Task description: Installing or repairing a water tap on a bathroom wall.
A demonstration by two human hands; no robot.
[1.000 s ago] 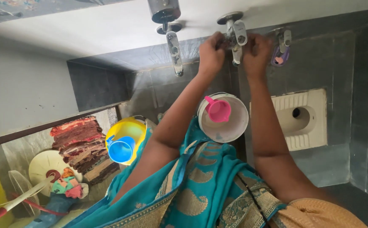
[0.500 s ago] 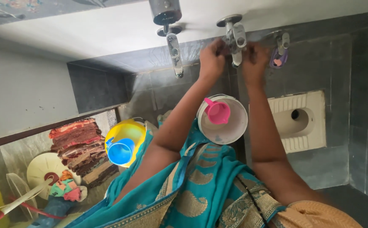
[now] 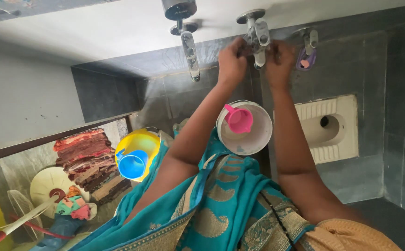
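Both my arms reach up to a metal tap [image 3: 257,33] on the dark tiled wall. My left hand [image 3: 232,61] is closed against the tap's left side. My right hand [image 3: 279,61] is closed on its right side, fingers curled at the tap body. Directly below the tap stands a white bucket [image 3: 258,139] with a pink mug [image 3: 239,119] inside it. A teal patterned sari covers my front at the bottom of the view.
A long-spout tap [image 3: 191,49] and a shower fitting are to the left; a small tap [image 3: 308,42] with a purple tag is to the right. A white squat toilet [image 3: 337,146] lies right, a yellow bucket [image 3: 142,139] with a blue mug [image 3: 132,164] left, beside folded cloths [image 3: 84,155].
Both hands stay at the tap, with the fingers shifting slightly on it. The view has drifted a little; the buckets have not moved.
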